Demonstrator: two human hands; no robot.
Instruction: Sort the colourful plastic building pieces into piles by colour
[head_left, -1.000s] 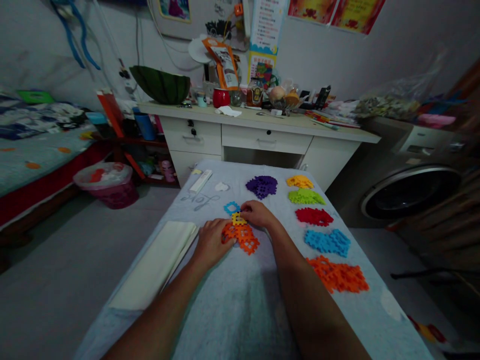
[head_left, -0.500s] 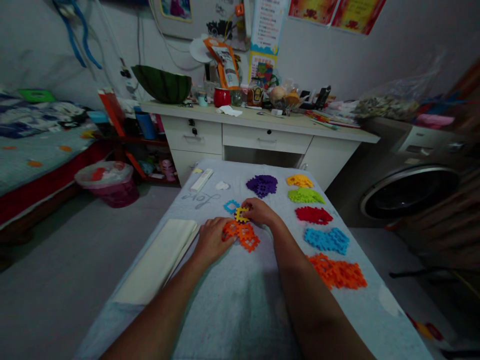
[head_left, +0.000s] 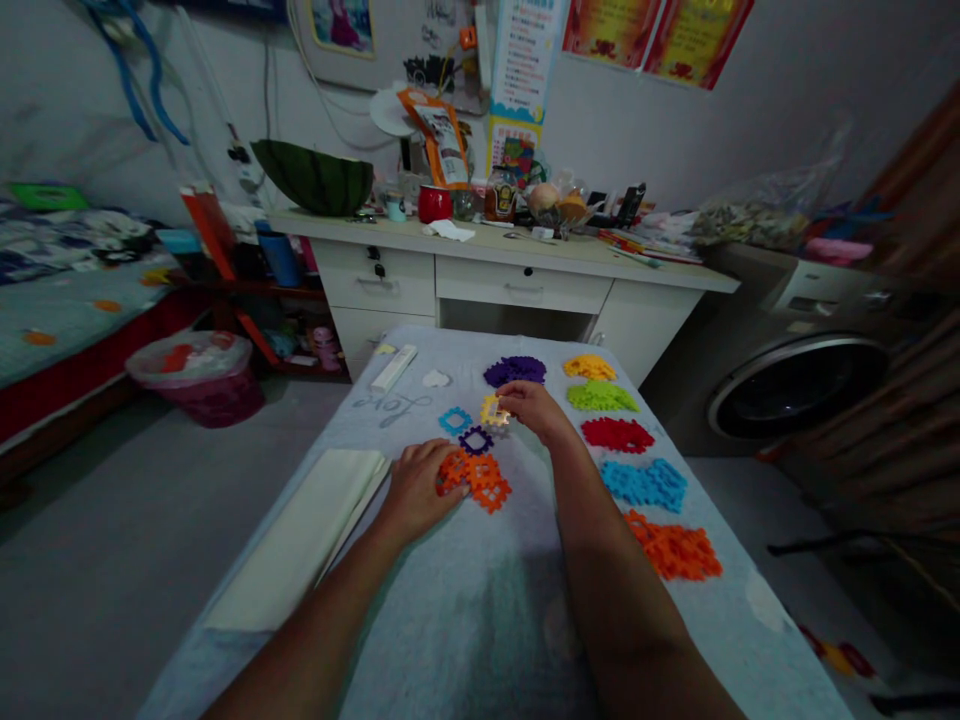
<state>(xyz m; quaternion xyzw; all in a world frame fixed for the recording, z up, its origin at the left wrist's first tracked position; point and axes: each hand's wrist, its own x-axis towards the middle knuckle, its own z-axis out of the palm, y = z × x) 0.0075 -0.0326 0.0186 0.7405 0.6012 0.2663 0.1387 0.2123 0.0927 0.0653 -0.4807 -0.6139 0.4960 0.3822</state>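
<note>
The table (head_left: 450,620) fills the lower centre. Mid-frame, the left hand (head_left: 415,487) and right hand (head_left: 531,403) grip, respectively, orange pieces (head_left: 483,470), best held flat and steady, and, slightly higher, one yellow piece (head_left: 487,411), best pinched lightly by its edge.

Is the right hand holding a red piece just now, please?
No, the right hand holds a yellow square notched-edge piece.
</note>
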